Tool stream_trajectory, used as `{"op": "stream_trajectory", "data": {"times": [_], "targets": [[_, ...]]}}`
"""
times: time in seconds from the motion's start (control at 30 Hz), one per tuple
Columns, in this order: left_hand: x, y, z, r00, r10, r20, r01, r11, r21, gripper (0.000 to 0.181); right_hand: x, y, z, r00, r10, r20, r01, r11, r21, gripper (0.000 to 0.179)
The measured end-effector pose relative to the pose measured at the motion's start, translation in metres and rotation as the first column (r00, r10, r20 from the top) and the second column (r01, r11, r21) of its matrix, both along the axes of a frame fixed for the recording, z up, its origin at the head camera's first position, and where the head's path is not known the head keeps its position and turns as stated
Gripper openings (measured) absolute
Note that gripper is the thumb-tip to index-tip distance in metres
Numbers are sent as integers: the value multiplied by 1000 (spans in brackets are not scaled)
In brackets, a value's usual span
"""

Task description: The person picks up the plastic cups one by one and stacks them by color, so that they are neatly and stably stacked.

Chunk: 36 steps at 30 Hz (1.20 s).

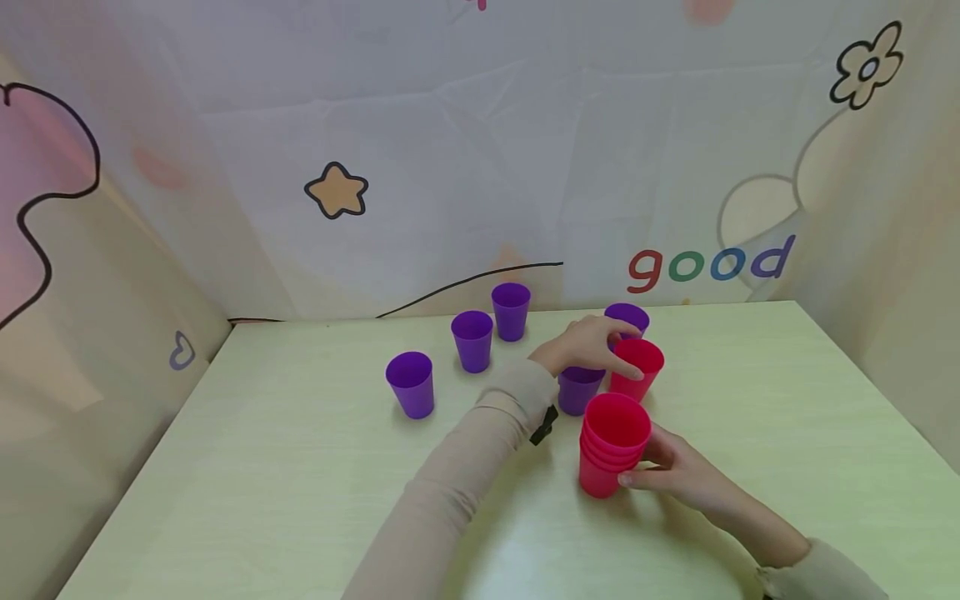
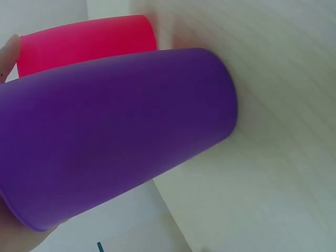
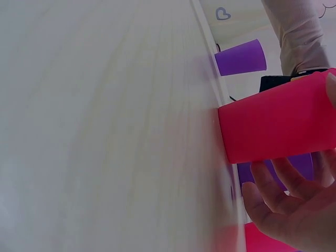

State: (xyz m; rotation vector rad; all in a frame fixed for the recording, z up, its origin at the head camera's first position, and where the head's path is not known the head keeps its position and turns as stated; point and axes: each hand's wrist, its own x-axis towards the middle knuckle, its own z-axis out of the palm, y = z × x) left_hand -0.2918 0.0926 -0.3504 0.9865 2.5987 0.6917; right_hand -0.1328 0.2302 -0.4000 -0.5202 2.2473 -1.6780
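Note:
My left hand (image 1: 588, 343) reaches over to a red cup (image 1: 636, 367), thumb on its front and fingers at the far side of its rim. Right beneath that hand stands a purple cup (image 1: 579, 393), which fills much of the left wrist view. Another purple cup (image 1: 627, 315) is partly hidden behind the fingers. Closer to me, my right hand (image 1: 678, 471) holds a stack of nested red cups (image 1: 609, 467) from the right side, thumb in front and fingers behind. The stack stands upright, its opening facing up.
Three more purple cups stand upright to the left: one nearer (image 1: 412, 387), one in the middle (image 1: 473, 343) and one by the back edge (image 1: 511, 313). A printed cloth (image 1: 450, 183) hangs behind the pale table (image 1: 262, 467). The left forearm crosses the table's middle.

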Motion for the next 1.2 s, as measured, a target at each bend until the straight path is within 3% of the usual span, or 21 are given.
{"op": "stream_trajectory", "data": {"times": [0.27, 0.67, 1.2], "targets": [[1, 3, -1, 1000, 12, 5, -12, 1000, -5, 68, 1, 1, 1, 1000, 1, 18, -1, 1000, -1, 61], [1, 3, -2, 1000, -12, 27, 10, 998, 66, 63, 1, 1, 1, 1000, -4, 11, 4, 1000, 7, 60], [8, 2, 11, 1000, -30, 7, 29, 991, 128, 66, 1, 0, 1, 1000, -14, 16, 14, 1000, 15, 59]]}}
